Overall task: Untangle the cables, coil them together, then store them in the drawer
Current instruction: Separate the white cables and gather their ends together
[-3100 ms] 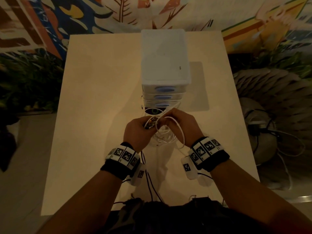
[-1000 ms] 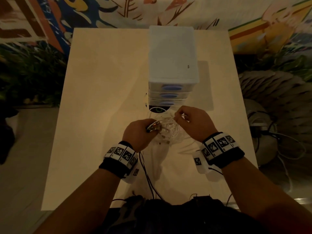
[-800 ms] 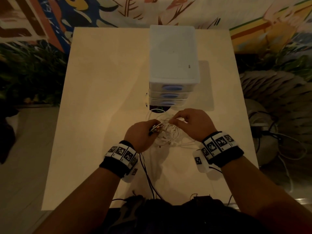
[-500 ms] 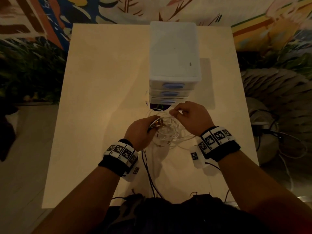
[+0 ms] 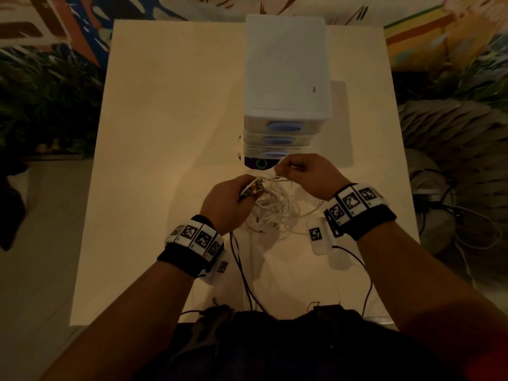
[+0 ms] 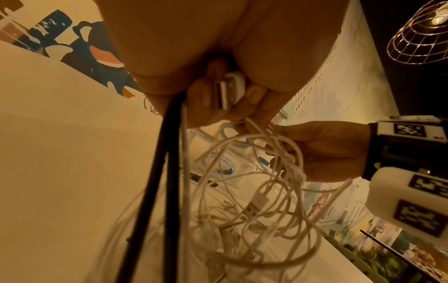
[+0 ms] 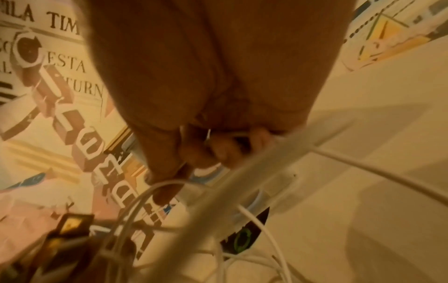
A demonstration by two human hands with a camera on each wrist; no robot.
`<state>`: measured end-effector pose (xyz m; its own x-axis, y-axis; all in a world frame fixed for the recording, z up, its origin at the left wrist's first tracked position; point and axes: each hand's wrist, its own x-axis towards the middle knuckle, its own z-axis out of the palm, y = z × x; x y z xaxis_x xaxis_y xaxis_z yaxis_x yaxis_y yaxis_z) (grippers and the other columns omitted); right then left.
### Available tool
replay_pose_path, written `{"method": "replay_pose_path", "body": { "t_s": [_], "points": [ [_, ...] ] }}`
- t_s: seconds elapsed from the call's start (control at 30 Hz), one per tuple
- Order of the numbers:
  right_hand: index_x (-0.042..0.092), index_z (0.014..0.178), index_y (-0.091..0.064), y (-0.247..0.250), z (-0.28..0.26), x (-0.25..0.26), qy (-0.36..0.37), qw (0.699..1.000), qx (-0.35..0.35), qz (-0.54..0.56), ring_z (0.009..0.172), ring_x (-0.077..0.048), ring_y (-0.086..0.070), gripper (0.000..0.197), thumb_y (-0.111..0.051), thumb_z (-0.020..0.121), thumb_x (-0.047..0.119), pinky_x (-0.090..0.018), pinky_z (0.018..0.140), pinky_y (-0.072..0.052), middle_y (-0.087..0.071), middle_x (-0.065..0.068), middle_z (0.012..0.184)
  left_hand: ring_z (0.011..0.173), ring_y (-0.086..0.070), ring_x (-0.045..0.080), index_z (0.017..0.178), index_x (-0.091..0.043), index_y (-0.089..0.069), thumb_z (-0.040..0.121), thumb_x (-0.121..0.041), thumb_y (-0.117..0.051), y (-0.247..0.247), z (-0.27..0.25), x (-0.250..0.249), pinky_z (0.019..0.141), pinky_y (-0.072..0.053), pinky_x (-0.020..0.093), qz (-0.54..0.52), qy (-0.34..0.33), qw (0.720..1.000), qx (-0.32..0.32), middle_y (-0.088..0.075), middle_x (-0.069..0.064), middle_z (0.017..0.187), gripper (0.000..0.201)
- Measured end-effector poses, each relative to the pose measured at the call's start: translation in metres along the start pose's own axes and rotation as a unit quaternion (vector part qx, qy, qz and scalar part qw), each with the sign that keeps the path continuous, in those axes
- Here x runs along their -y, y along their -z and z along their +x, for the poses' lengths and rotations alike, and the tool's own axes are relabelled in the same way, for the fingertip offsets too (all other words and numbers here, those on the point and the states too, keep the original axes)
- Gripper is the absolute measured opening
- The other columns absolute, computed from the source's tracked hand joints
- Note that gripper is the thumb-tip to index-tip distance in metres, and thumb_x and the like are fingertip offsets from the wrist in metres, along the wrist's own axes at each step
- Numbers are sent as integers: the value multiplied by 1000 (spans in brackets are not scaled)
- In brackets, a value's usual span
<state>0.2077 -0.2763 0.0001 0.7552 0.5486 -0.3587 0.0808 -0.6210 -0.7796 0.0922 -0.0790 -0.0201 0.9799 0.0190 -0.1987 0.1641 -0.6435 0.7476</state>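
Head view: right hand (image 5: 308, 174) has lifted its pinched strand, left hand (image 5: 228, 202) still gripping cables (image 5: 275, 207).

Left hand (image 6: 218, 80): pinches white USB plug (image 6: 229, 92)
Right hand (image 6: 322, 151): grips white cables (image 6: 244, 191), right
Table (image 6: 60, 153): left, beneath

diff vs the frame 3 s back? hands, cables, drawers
The right hand moved away from the left, up toward the drawer unit, drawing out a strand of the white cables it pinches. The tangle now hangs looser and wider between the hands. The left hand stayed put, gripping the plugs. All drawers stayed closed.
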Motion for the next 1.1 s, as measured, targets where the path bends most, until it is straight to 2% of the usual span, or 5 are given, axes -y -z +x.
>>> {"method": "replay_pose_path", "body": {
  "t_s": [0.1, 0.2, 0.4, 0.83, 1.1],
  "points": [
    [28, 94, -70, -1, -5, 0, 9, 1000, 10, 22, 88, -14, -67, 15, -58, 100, 35, -35, 86, -53, -73, 2, 93, 76, -65, 16, 97, -28, -67, 95, -38, -62, 0, -2, 0, 69, -52, 38, -41, 3, 999, -30, -70, -7, 82, 12],
    [26, 94, -66, -7, -7, 0, 3, 1000, 0, 11, 79, -6, -61, 17, -53, 103, 32, -25, 80, -46, -66, 11, 84, 83, -68, 11, 100, -30, -70, 94, -36, -65, -1, -4, 1, 74, -54, 41, -81, -16, 996, -38, -72, -10, 89, 10],
    [21, 88, -76, -19, -6, -5, -8, 997, -67, 40, 94, -20, -69, 26, -61, 98, 39, -45, 92, -52, -76, -1, 94, 94, -69, 5, 109, -29, -73, 93, -35, -66, 0, -6, 3, 83, -56, 39, -108, -17, 993, -45, -74, -12, 99, 18],
    [20, 87, -79, -15, -13, 2, -3, 998, -62, 32, 90, -20, -71, 32, -62, 96, 44, -47, 89, -52, -76, -2, 88, 92, -69, 14, 113, -30, -70, 98, -37, -60, 3, -10, -3, 78, -55, 41, -54, -38, 997, -26, -74, -8, 100, 20],
    [17, 93, -69, -19, -19, 0, 5, 993, -111, 31, 95, -21, -67, 21, -53, 102, 28, -46, 93, -51, -72, 0, 97, 86, -70, 4, 101, -34, -76, 92, -34, -67, 6, -20, 5, 76, -57, 39, -95, -26, 995, -2, -75, -13, 89, 13]
  ]
}}
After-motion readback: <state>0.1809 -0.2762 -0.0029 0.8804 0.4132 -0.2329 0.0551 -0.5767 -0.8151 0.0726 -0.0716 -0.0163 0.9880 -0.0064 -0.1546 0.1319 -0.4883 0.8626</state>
